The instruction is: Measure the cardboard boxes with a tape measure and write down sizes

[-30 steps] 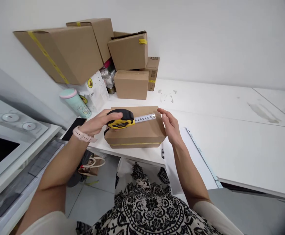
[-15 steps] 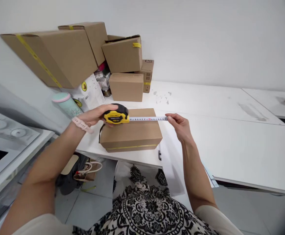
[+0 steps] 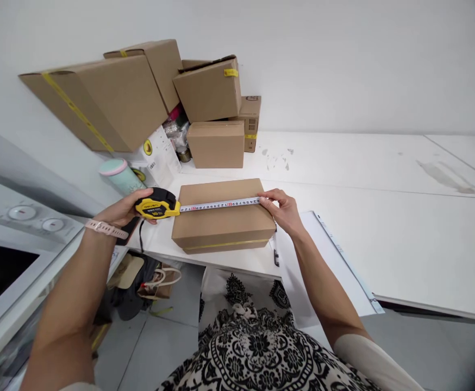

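Observation:
My left hand (image 3: 129,208) is wrapped round a yellow and black tape measure (image 3: 158,204), just off the left end of a closed cardboard box (image 3: 223,221). From its case the white blade (image 3: 221,205) runs across the box's top, numbers facing up. The fingers of my right hand (image 3: 280,208) pinch the blade's free end near the right edge of the box. Yellow tape crosses the box's front side. The very tip of the blade is hidden by my fingers.
Several cardboard boxes (image 3: 215,144) are stacked at the back left. A mint tumbler (image 3: 121,176) stands behind my left hand. On the white table (image 3: 384,228), a paper sheet (image 3: 327,260) with a blue edge lies right of the box. A white appliance (image 3: 25,233) is at far left.
My left hand has moved left with the tape case, off the box top, and more blade is out. My right hand has shifted left, to the box's right edge.

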{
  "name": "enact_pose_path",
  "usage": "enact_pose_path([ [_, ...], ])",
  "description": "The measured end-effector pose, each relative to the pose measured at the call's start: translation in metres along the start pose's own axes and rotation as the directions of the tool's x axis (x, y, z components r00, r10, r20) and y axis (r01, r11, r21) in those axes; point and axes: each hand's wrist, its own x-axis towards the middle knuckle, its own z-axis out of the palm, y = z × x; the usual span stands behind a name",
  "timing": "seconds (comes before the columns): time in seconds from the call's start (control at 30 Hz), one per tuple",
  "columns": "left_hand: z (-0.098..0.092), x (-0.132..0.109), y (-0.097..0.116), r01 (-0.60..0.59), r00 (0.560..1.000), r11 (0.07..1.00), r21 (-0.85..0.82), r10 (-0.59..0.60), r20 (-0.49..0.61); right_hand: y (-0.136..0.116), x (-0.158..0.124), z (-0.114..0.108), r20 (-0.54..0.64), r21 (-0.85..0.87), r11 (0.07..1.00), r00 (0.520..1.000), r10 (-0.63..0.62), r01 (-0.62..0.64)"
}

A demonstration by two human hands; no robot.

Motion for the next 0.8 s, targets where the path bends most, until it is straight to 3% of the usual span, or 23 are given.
enact_pose_path([
  [0.23, -0.003, 0.01, -0.005, -0.019, 0.999, 1.0, 0.002, 0.019, 0.042, 0.009, -0.001, 0.005, -0.062, 0.09, 0.995, 0.997, 0.055, -0.049],
  [0.47, 0.001, 0.015, -0.003, -0.022, 0.997, 1.0, 0.018, 0.021, 0.079, 0.016, -0.002, 0.011, -0.121, 0.174, 0.962, 0.965, 0.234, -0.211],
  [0.7, 0.004, 0.012, -0.002, -0.057, 0.996, 0.998, 0.02, 0.056, 0.066, 0.016, -0.002, 0.012, -0.131, 0.198, 0.958, 0.964, 0.233, -0.205],
  [0.8, 0.0, 0.008, 0.001, -0.02, 0.995, 0.998, 0.058, 0.014, 0.099, 0.016, -0.001, 0.014, -0.114, 0.212, 0.949, 0.959, 0.261, -0.234],
])
